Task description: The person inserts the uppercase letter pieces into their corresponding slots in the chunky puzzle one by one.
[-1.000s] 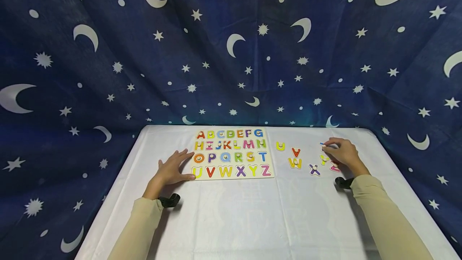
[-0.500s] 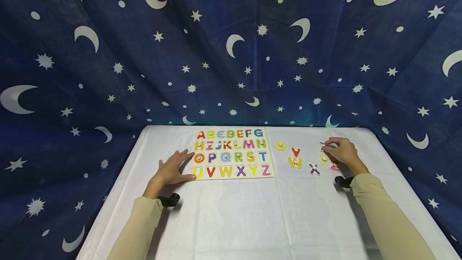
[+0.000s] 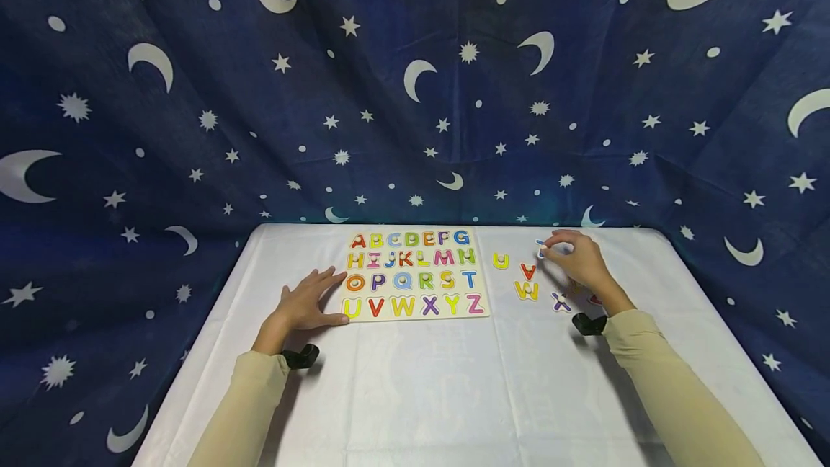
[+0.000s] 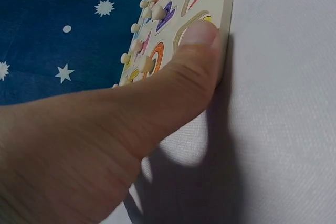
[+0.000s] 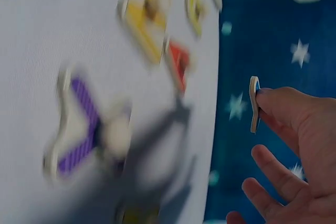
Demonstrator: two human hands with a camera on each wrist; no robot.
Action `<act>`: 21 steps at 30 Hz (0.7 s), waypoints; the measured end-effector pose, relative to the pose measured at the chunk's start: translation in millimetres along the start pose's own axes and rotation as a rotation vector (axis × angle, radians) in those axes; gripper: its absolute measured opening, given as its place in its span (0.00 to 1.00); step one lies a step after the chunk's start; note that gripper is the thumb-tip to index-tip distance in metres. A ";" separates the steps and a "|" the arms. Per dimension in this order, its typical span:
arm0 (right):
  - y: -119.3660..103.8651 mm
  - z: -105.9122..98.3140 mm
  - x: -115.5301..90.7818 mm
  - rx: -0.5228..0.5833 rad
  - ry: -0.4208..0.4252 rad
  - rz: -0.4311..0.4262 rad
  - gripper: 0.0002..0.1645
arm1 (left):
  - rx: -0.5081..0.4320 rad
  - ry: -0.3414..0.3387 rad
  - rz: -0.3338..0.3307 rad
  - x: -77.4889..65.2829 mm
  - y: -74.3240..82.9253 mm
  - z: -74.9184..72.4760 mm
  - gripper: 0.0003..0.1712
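My right hand (image 3: 580, 261) pinches a small blue letter piece (image 3: 541, 248), which looks like a T, between thumb and fingertips. In the right wrist view the piece (image 5: 254, 103) is seen edge-on, raised above the table, with the other fingers loosely bent. My left hand (image 3: 310, 306) lies spread at the left edge of the wooden alphabet board (image 3: 484, 292). Its thumb (image 4: 197, 51) presses on the board's near corner, over part of the yellow U spot. Knobbed letters fill most upper rows; the bottom row, U to Z, and the T spot show no knobs.
Right of the board lie a yellow U (image 3: 501, 261), a red V (image 3: 528, 272), a yellow W (image 3: 527, 291) and a purple X (image 3: 560, 302). The right hand partly hides a pink-red piece (image 3: 594, 300) and a yellow one. A starry blue cloth (image 3: 415, 128) hangs behind the white table.
My right hand has lifted the blue letter piece and moved left with it, toward the red V. The left hand has stayed at the board's edge.
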State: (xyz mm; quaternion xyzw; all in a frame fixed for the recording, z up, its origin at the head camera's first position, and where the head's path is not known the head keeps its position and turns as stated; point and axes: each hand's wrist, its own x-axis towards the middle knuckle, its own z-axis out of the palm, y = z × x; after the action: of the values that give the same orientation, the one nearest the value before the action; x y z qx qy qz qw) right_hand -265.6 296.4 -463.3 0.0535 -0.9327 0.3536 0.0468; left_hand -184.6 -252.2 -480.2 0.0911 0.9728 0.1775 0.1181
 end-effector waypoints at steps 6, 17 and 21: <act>-33.7 27.7 3.0 0.029 -0.042 -0.092 0.11 | 0.004 0.003 0.001 -0.7 -0.7 -1.5 0.61; -74.4 84.3 -4.9 -0.010 -0.139 -0.192 0.05 | 0.018 -0.011 -0.009 -0.4 0.1 -1.1 0.61; -77.3 95.9 -7.7 -0.028 -0.157 -0.199 0.04 | 0.031 -0.018 -0.012 0.0 0.9 -0.5 0.61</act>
State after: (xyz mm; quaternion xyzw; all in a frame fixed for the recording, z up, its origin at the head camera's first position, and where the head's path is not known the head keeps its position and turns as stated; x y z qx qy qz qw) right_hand -252.4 175.6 -485.1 0.1729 -0.9284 0.3289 0.0091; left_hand -184.6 -251.6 -479.5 0.0885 0.9749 0.1608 0.1263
